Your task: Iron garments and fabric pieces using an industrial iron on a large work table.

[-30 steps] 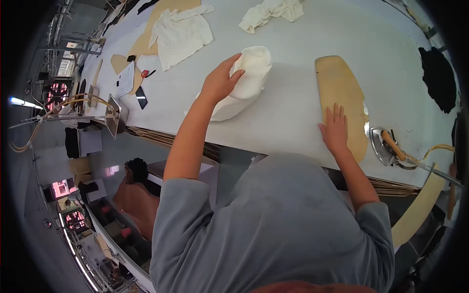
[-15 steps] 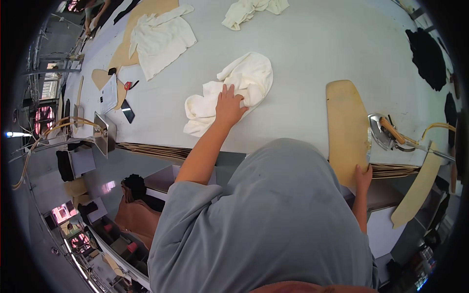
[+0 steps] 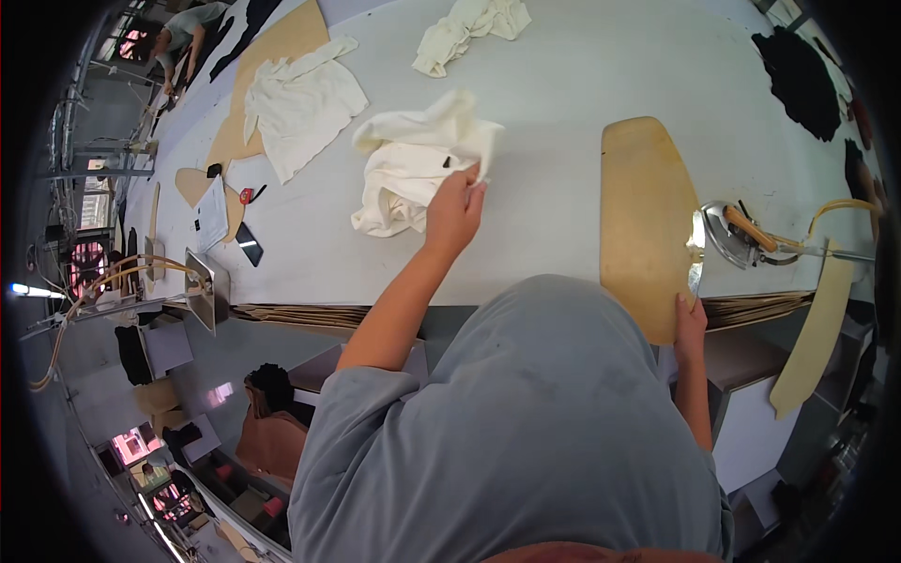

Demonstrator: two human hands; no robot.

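Observation:
My left hand (image 3: 455, 218) is closed on the edge of a crumpled cream-white garment (image 3: 399, 178) in the middle of the table. Part of the cloth is lifted and blurred by motion, and a small dark label shows on it near my fingers. At the right, my right hand (image 3: 691, 326) grips the near right edge of a long tan board (image 3: 643, 216) with a rounded far end. This board lies on the tabletop and reaches over its front edge. Some of my right fingers are hidden beneath it.
An iron (image 3: 737, 235) with a wooden handle rests right of the board. Another white garment (image 3: 305, 103) lies spread at the far left, a crumpled one (image 3: 469, 33) at the back. A phone (image 3: 249, 244) and a red tape measure (image 3: 247, 195) lie left. A co-worker (image 3: 188, 38) bends over far left.
My left hand has gone from resting spread on the garment to gripping its edge, lifting and folding the cloth over. The right hand still holds the board, which appears shifted slightly left.

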